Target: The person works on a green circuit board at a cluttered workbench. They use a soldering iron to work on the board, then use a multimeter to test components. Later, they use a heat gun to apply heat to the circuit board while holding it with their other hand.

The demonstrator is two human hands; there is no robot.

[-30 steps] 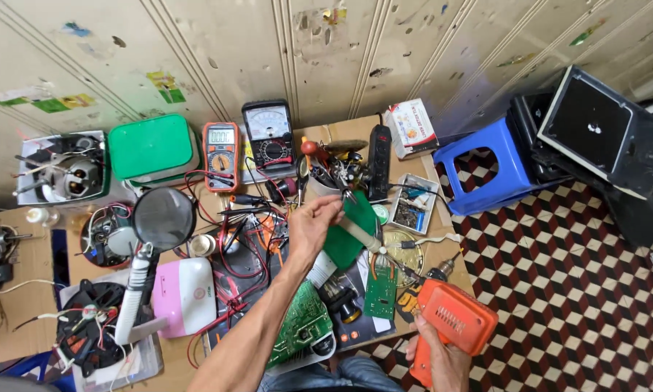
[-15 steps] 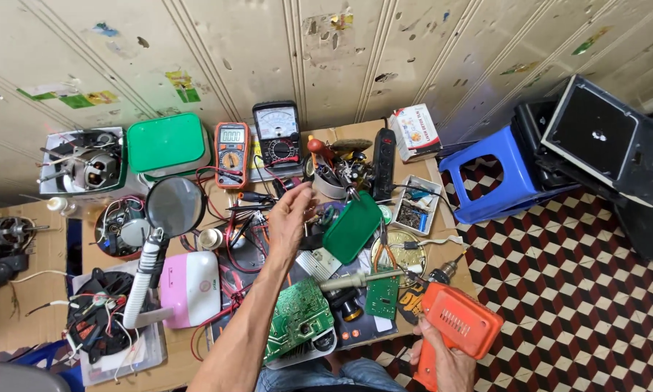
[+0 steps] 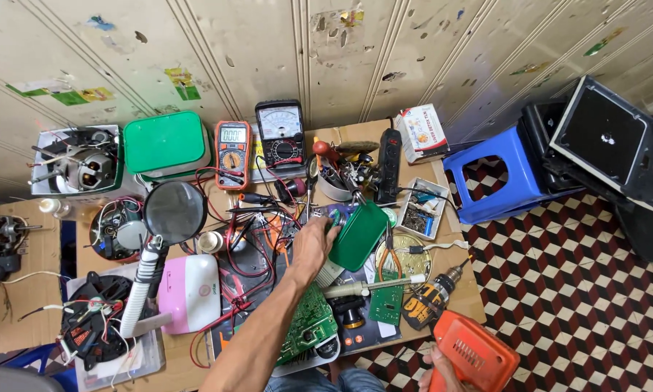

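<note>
Reaching farther across the cluttered table point(image 3: 21, 319) than a moment ago, the left hand point(image 3: 313, 245) grips a green lid point(image 3: 358, 234), fingers curled over its edge. It sits mid-table, tilted, long axis running toward the wall. The right hand point(image 3: 443, 369), low, clasps an orange drill point(image 3: 472, 352), bit aimed up-left.

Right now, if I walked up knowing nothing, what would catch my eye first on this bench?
Probably the bright orange power drill at the bench's near right edge, gripped by the right hand. Next, the left hand reaching into the middle of the clutter, its fingers on a green plastic piece amid red and black wires. Behind, two multimeters lean against the wall beside a green-lidded box.
</note>
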